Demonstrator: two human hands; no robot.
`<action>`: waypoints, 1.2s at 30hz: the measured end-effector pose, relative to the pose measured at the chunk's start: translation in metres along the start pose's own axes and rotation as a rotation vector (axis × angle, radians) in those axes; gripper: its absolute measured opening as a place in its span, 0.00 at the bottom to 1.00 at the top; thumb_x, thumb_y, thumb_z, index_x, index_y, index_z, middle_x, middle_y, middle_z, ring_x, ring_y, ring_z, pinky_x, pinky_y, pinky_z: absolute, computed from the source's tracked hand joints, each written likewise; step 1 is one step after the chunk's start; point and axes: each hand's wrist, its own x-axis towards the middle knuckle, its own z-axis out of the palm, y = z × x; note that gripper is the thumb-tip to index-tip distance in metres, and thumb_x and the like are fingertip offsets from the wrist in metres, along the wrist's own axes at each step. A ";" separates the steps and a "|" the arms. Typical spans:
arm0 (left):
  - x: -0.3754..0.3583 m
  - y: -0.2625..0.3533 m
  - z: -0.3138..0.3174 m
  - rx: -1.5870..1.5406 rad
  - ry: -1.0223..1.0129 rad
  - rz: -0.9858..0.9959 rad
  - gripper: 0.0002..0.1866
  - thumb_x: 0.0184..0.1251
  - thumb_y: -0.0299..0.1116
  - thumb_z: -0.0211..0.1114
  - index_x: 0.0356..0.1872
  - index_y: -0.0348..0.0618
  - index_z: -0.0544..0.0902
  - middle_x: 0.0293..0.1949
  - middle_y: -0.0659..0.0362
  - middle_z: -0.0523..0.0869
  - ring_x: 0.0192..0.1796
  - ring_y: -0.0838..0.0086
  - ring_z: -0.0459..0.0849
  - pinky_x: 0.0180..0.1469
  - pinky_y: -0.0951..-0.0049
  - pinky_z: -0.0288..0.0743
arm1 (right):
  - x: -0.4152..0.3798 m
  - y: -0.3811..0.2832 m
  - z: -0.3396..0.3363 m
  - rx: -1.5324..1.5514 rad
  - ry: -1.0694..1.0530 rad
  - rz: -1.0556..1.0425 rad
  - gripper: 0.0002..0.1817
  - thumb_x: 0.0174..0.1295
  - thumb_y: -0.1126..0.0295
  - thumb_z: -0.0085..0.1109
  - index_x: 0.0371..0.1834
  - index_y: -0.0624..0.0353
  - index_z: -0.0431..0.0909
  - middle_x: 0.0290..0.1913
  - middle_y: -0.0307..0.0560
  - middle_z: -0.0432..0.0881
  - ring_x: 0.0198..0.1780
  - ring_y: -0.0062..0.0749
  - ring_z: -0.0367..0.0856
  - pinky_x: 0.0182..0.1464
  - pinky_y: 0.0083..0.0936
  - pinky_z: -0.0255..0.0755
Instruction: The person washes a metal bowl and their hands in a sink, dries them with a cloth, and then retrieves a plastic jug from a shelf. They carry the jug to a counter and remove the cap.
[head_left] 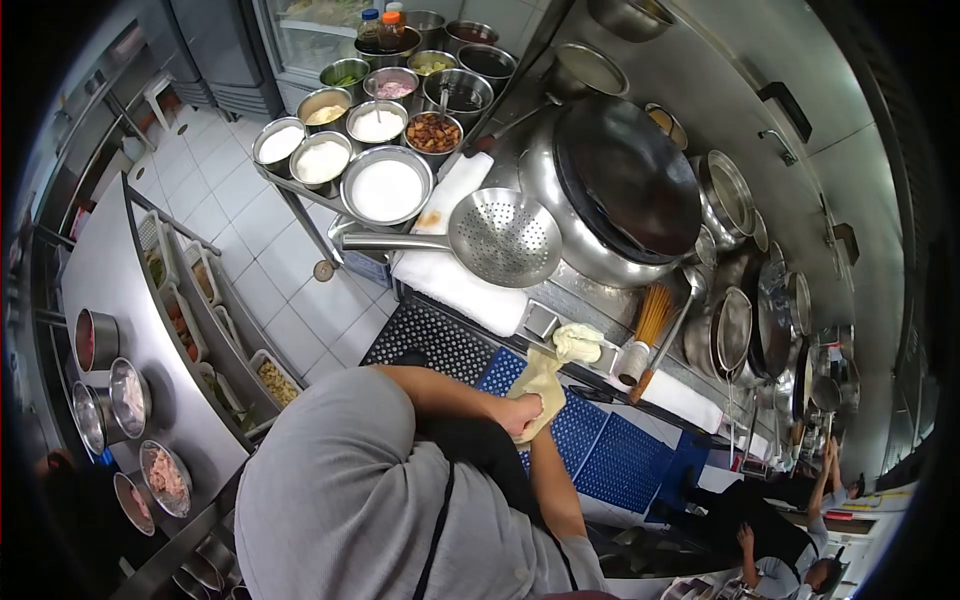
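Note:
A pale yellow cloth (538, 385) hangs in front of my apron, over the blue mat. My left hand (520, 414) is closed around part of it. The forearm of my right arm (556, 488) runs up to the same cloth, where the cloth and my left hand cover the right hand, so its fingers do not show. Close beyond, a crumpled whitish cloth (578, 343) lies on the counter's edge. Whether the two cloths touch is hard to tell.
A perforated strainer (505, 238) rests on the counter beside a dark wok (630, 175). A bamboo brush (648, 325) stands near the edge. Metal seasoning bowls (388, 185) crowd the left shelf. At lower right, another person (765, 525) works. Bowls of meat (165, 478) sit behind me.

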 end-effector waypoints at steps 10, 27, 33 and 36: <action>0.002 0.035 -0.024 0.021 0.252 0.050 0.14 0.67 0.36 0.56 0.49 0.40 0.79 0.40 0.52 0.84 0.38 0.61 0.84 0.39 0.62 0.79 | -0.076 -0.100 0.017 -0.002 -0.209 -0.025 0.24 0.73 0.59 0.47 0.62 0.69 0.72 0.53 0.55 0.81 0.53 0.37 0.79 0.56 0.30 0.71; -0.028 0.055 0.001 2.343 -0.164 0.475 0.13 0.55 0.37 0.64 0.37 0.41 0.85 0.34 0.48 0.86 0.35 0.56 0.86 0.39 0.57 0.79 | -0.018 -0.153 0.001 0.243 -0.418 0.397 0.19 0.73 0.61 0.51 0.53 0.69 0.79 0.46 0.44 0.84 0.44 0.24 0.81 0.50 0.23 0.74; -0.083 0.039 0.029 2.246 -0.421 1.183 0.07 0.46 0.31 0.67 0.26 0.40 0.87 0.34 0.45 0.88 0.38 0.53 0.88 0.41 0.57 0.79 | -0.016 -0.145 -0.050 0.861 -0.386 0.684 0.20 0.74 0.60 0.47 0.57 0.64 0.76 0.52 0.49 0.83 0.51 0.34 0.82 0.56 0.30 0.74; -0.076 0.046 0.032 1.664 -0.015 0.867 0.09 0.53 0.29 0.62 0.33 0.37 0.85 0.35 0.40 0.87 0.39 0.46 0.86 0.45 0.53 0.79 | -0.032 -0.146 -0.038 0.840 -0.181 0.550 0.22 0.75 0.58 0.46 0.61 0.64 0.72 0.54 0.49 0.81 0.55 0.35 0.80 0.59 0.32 0.73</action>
